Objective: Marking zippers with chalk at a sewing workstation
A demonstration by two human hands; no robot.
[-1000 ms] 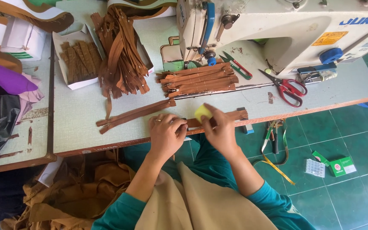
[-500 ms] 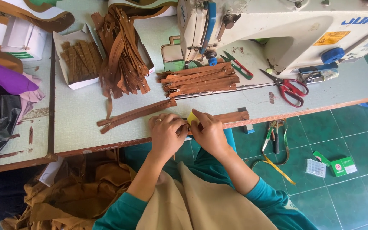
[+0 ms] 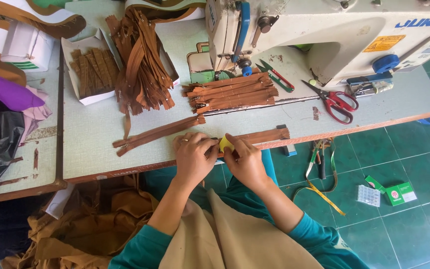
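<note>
Two hands meet at centre frame, on the table's near edge. I see my left hand (image 3: 193,152) curled, fingertips pressing a brown zipper (image 3: 262,136) that runs off rightward. Between the hands sits a yellow chalk piece (image 3: 225,144), pinched by my right hand (image 3: 245,158).

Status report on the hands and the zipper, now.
Left hand and right hand both on brown zipper at table edge. Right hand pinches yellow piece. Nothing in the way.
</note>
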